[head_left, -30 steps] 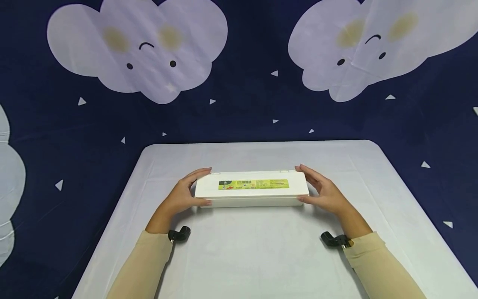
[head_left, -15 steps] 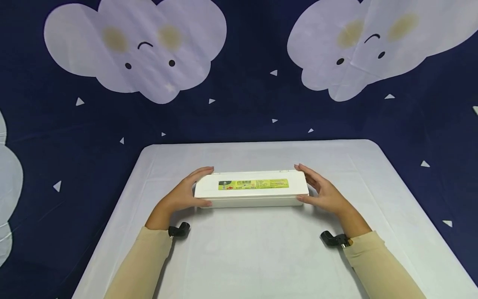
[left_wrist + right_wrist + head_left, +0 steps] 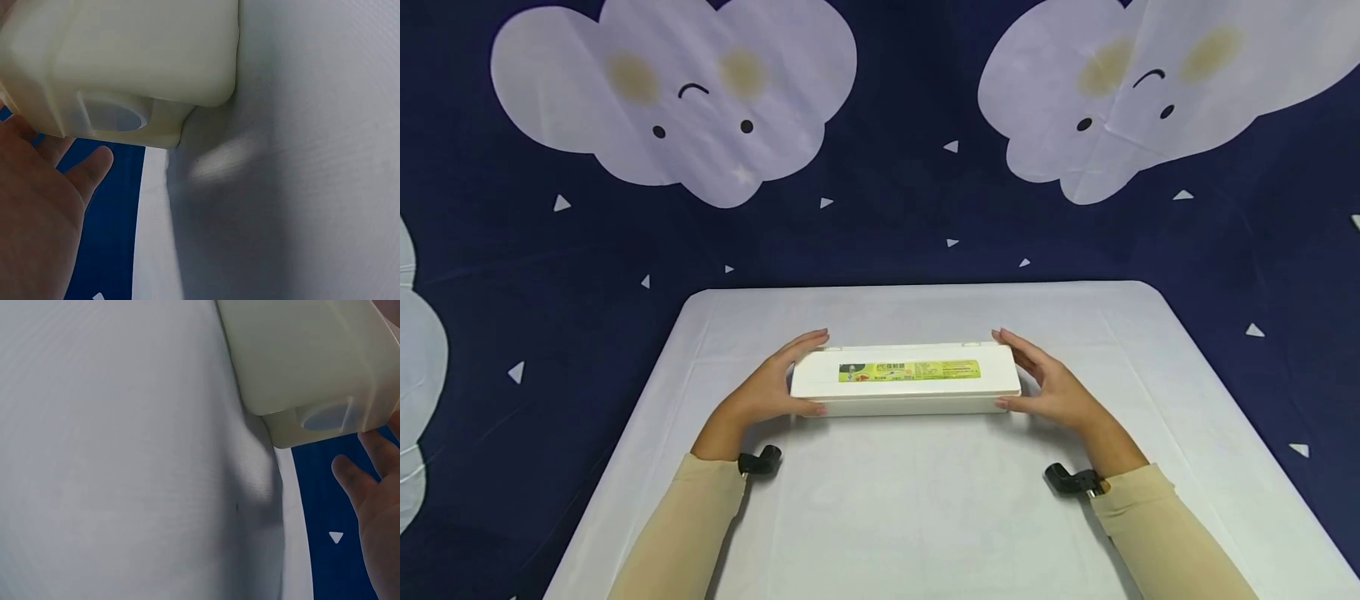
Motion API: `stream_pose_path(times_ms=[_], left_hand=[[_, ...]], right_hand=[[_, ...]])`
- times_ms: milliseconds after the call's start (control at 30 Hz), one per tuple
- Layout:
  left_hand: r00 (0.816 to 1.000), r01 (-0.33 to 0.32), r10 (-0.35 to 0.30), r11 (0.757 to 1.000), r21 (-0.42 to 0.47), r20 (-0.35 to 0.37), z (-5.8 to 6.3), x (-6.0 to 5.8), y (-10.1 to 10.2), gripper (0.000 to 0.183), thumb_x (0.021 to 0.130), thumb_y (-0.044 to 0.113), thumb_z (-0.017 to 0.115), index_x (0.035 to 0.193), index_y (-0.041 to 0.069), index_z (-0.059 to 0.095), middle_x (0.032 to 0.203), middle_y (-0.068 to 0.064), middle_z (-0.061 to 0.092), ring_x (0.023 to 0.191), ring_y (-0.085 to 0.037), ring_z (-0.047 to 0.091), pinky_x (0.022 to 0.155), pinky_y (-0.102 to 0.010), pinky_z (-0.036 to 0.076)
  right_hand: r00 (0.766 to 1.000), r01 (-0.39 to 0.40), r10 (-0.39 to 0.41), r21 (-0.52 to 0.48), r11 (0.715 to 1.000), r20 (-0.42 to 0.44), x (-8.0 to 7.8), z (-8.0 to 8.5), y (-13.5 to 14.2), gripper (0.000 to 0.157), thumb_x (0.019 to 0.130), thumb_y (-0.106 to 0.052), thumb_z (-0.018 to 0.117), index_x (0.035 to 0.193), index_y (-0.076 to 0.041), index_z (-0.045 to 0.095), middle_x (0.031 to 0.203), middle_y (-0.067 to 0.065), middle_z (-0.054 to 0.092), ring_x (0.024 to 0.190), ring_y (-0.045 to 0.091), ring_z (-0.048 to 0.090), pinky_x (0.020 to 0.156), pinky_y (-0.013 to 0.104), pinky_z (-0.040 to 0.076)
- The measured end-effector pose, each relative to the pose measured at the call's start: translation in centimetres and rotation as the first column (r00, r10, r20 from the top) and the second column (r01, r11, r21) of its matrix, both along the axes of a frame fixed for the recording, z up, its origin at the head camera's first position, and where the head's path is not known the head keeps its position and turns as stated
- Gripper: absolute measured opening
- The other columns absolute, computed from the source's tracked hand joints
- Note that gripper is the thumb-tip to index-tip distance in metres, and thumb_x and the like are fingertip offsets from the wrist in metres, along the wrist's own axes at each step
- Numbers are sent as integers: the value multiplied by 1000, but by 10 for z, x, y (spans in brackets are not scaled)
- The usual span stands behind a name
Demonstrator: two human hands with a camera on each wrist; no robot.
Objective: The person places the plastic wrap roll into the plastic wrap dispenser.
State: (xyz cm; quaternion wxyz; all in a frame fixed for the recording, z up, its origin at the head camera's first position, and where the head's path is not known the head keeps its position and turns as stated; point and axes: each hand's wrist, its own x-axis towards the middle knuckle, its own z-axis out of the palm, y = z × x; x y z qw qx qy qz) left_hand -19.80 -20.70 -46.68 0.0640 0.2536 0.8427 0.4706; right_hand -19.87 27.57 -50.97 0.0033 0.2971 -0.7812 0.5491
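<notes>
A long white cling film box [image 3: 904, 406] with a yellow-green label on its lid lies lengthwise across the white table. At its left end my left hand [image 3: 769, 389] grips it, thumb along the front and fingers reaching to the back corner. My right hand [image 3: 1054, 393] holds the opposite end in the same way. The left wrist view shows the box's end face [image 3: 144, 47] with a rounded recess low on its side; some fingers of the left hand [image 3: 37, 206] stand off it. From the right wrist, the box [image 3: 303, 356] appears beside the right hand [image 3: 382, 512]. The box's inside is hidden.
The white-covered table [image 3: 917, 508] extends around the box, with rounded far corners. Behind it hangs a dark blue cloth [image 3: 895, 217] printed with clouds and small triangles. A black wrist camera sits on the left wrist [image 3: 762, 462] and another on the right wrist [image 3: 1071, 481].
The left hand's fingertips have risen slightly at the box's back corner. The right hand and the box stay in place.
</notes>
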Motion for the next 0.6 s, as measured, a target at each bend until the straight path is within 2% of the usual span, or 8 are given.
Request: stream_pose_path(times_ms=[67, 133, 267, 400, 500, 600], left_hand=[[1000, 8, -8, 1000, 0, 3, 8, 4, 2, 108, 67, 4, 100, 159, 2, 43, 168, -11, 33, 155, -32, 25, 122, -64, 18], [1000, 10, -10, 1000, 2, 3, 10, 5, 3, 107, 67, 3, 100, 159, 2, 44, 168, -12, 33, 155, -33, 25, 122, -64, 19], [1000, 6, -6, 1000, 7, -9, -6, -3, -1, 111, 65, 3, 101, 160, 3, 43, 169, -9, 31, 156, -31, 23, 123, -62, 17], [999, 6, -6, 1000, -12, -31, -21, -12, -7, 115, 64, 10, 104, 161, 6, 42, 170, -5, 30, 156, -29, 21, 123, -63, 16], [998, 13, -15, 1000, -19, -56, -19, -14, -10, 113, 66, 20, 104, 161, 12, 43, 169, -1, 31, 156, -26, 22, 123, -61, 19], [995, 20, -23, 999, -33, -97, -13, -16, -14, 106, 73, 27, 100, 162, 18, 43, 168, 3, 33, 155, -23, 24, 123, -58, 22]], right_hand=[[1000, 6, -6, 4, 1000, 1, 0, 0, -1, 111, 71, 13, 93, 163, 3, 30, 166, 19, 35, 149, 42, 34, 122, 31, 26], [1000, 12, -12, 6, 1000, 1, 0, 0, -1, 112, 70, 14, 93, 162, 4, 30, 165, 21, 34, 149, 45, 34, 123, 31, 26], [1000, 14, -14, 7, 1000, -8, 1, 1, -1, 113, 68, 17, 92, 161, 7, 29, 165, 25, 33, 148, 48, 32, 123, 41, 24], [1000, 19, -19, 25, 1000, -6, 2, 3, -1, 111, 70, 14, 93, 162, 6, 30, 165, 22, 34, 149, 46, 33, 121, 49, 25], [1000, 29, -30, 36, 999, 1, 3, 6, -1, 110, 73, 7, 94, 163, 1, 32, 165, 16, 36, 148, 43, 36, 122, 46, 28], [999, 30, -29, 47, 998, -13, 3, 12, -1, 109, 74, 4, 95, 163, 0, 33, 165, 16, 37, 147, 45, 37, 122, 39, 31]])
